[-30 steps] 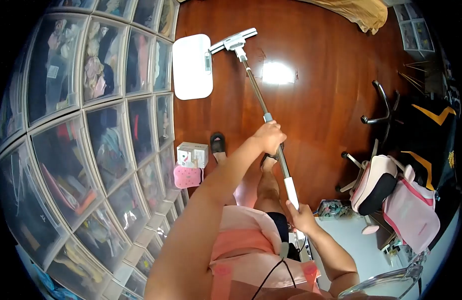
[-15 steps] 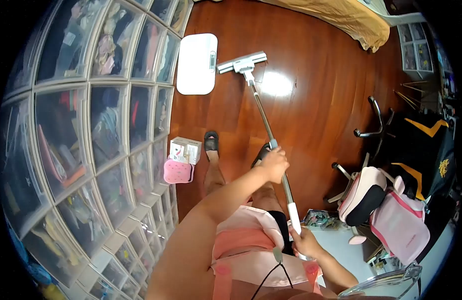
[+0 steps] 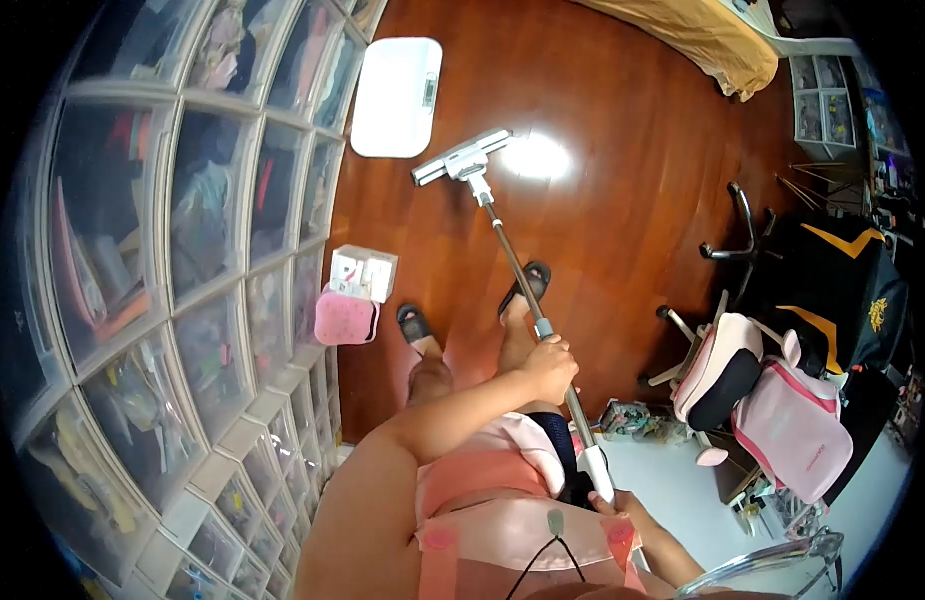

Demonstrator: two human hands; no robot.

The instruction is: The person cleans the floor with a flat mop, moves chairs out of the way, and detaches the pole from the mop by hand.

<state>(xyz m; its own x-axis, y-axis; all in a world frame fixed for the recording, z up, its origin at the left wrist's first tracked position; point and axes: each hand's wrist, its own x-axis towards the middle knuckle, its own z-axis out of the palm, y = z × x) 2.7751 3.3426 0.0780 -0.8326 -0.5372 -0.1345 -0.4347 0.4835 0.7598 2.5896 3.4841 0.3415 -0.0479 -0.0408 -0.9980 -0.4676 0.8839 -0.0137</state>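
A mop [image 3: 514, 262] with a long metal pole slants across the view, its wide white head [image 3: 466, 158] lying on the wooden floor. My left hand [image 3: 549, 372] is closed around the pole just below a grey collar. Lower down, near my waist, my right hand [image 3: 618, 512] grips the white handle end; part of that hand is hidden by the handle and my clothing. A white bathroom scale [image 3: 396, 98] lies on the floor just beyond the mop head, with a small gap between them.
Clear-fronted storage drawers [image 3: 210, 225] line the left side. A white box [image 3: 364, 272] and a pink case [image 3: 346, 318] sit beside them. On the right stand an office chair [image 3: 727, 370] and a pink bag [image 3: 794, 425]. Yellow fabric [image 3: 707, 45] hangs at the back.
The mop head has come back toward me and left, from beside the scale to its near side. My foot on the right has stepped forward. The camera view has shifted.
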